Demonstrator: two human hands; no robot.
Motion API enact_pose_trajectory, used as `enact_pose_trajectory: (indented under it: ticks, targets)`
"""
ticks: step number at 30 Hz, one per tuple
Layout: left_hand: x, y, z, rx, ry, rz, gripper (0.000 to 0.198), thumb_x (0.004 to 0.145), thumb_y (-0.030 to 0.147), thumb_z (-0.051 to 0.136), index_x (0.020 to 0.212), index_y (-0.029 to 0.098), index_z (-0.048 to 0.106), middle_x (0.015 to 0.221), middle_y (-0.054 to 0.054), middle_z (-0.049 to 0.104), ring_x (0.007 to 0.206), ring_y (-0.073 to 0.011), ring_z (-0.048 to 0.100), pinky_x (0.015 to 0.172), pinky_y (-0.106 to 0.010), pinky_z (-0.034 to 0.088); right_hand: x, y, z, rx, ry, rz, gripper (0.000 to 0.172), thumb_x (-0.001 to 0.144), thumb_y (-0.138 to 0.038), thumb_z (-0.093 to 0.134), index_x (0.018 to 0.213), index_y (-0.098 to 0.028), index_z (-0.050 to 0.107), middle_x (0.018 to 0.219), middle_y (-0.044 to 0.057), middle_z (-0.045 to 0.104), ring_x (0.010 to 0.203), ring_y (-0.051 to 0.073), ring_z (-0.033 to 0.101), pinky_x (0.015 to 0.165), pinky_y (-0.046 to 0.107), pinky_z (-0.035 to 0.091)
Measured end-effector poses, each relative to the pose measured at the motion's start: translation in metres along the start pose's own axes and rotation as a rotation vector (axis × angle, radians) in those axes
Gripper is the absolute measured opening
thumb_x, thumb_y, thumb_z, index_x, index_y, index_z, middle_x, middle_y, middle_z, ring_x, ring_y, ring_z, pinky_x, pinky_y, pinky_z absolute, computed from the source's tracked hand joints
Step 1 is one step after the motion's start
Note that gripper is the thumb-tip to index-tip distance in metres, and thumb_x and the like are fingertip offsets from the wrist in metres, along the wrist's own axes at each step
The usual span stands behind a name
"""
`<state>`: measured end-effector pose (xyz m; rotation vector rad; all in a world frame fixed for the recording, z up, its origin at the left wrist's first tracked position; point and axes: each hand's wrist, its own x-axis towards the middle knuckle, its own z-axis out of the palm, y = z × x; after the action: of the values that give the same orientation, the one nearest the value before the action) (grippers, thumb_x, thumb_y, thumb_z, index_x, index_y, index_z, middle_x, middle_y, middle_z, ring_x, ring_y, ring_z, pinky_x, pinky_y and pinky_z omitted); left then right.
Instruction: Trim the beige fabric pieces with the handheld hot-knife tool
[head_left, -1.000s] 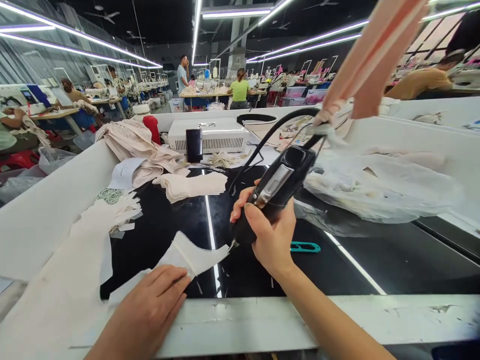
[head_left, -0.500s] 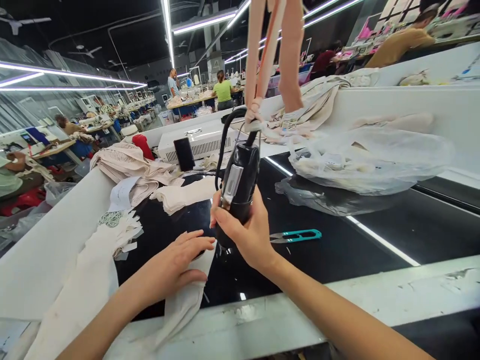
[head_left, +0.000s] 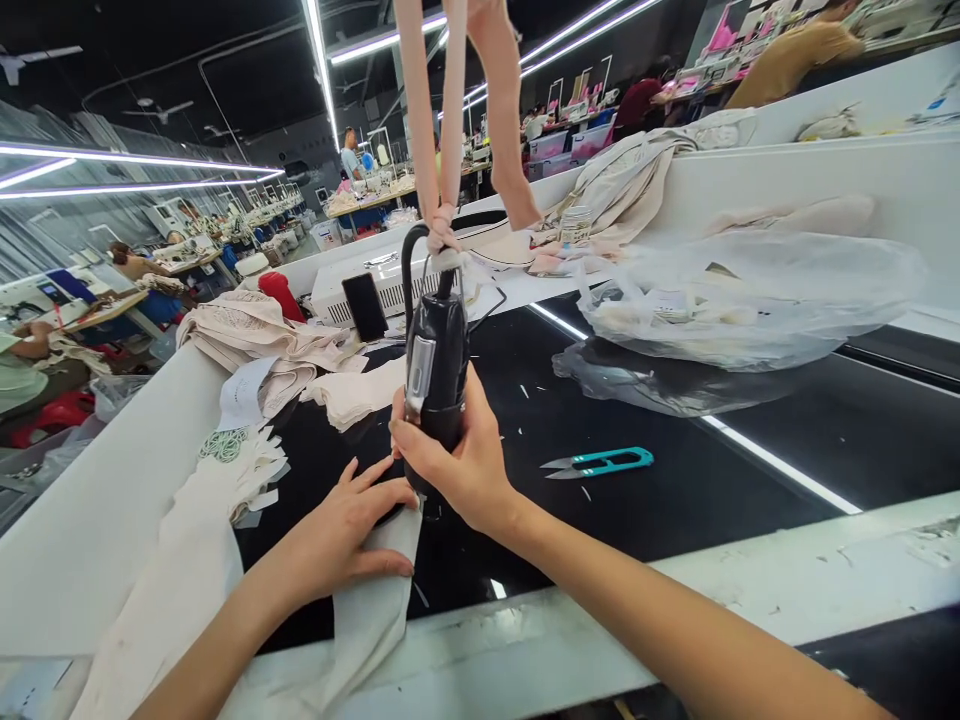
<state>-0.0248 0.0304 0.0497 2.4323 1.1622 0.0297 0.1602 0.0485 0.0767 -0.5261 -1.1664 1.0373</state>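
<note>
My right hand (head_left: 472,465) is wrapped round a black corded power tool (head_left: 441,345) held upright; its working end is mostly hidden by my hands. Pink cloth straps (head_left: 442,130) knotted at its top run upward out of view. My left hand (head_left: 341,535) lies flat with fingers spread, pressing a pale cloth strip (head_left: 375,615) onto the glossy black tabletop (head_left: 540,540). Its fingertips are close to the tool's base. A small dark object under those fingers is too hidden to name. Teal thread snips (head_left: 611,461) lie right of my right hand.
Cut cloth pieces (head_left: 187,540) and beige fabric (head_left: 240,325) lie at left. Behind stand a dark phone (head_left: 364,307) and a white vented box (head_left: 326,295). A clear plastic bag (head_left: 750,310) spreads at right. Co-workers (head_left: 795,55) sit at machines beyond.
The tool and my right hand have moved left and slightly down, closer to my left hand, with the straps swinging along. My left hand now lies flatter on the strip.
</note>
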Motion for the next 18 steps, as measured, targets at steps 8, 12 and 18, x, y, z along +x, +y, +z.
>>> enact_pose_trajectory:
  ticks: [8,12,18]
  targets:
    - [0.0013,-0.0002,0.002,0.003,0.013,0.009,0.046,0.09,0.035,0.083,0.13,0.025,0.062,0.148,-0.011,0.062,0.158,-0.0378,0.031,0.126,-0.074,0.017,-0.0009,0.0005,0.0007,-0.018,0.018,-0.011,0.03,0.076,-0.031,0.075,0.091,-0.026,0.049,0.076,-0.004,0.056,0.063,0.014,0.053,0.054,0.029,0.048]
    - [0.0021,-0.0012,0.0029,0.017,0.008,0.023,0.044,0.092,0.037,0.082,0.128,0.025,0.06,0.147,-0.011,0.062,0.158,-0.0378,0.03,0.125,-0.075,0.017,-0.0007,0.001,0.0013,-0.041,0.025,-0.009,0.03,0.076,-0.032,0.075,0.091,-0.026,0.05,0.077,-0.004,0.056,0.064,0.014,0.054,0.055,0.029,0.048]
    - [0.0025,-0.0018,0.0029,0.006,0.004,0.046,0.046,0.092,0.039,0.082,0.13,0.025,0.06,0.147,-0.011,0.062,0.157,-0.0374,0.033,0.124,-0.077,0.016,-0.0038,0.0025,0.0006,-0.044,0.008,-0.023,0.027,0.08,-0.029,0.073,0.092,-0.026,0.049,0.077,-0.005,0.057,0.063,0.014,0.055,0.057,0.029,0.049]
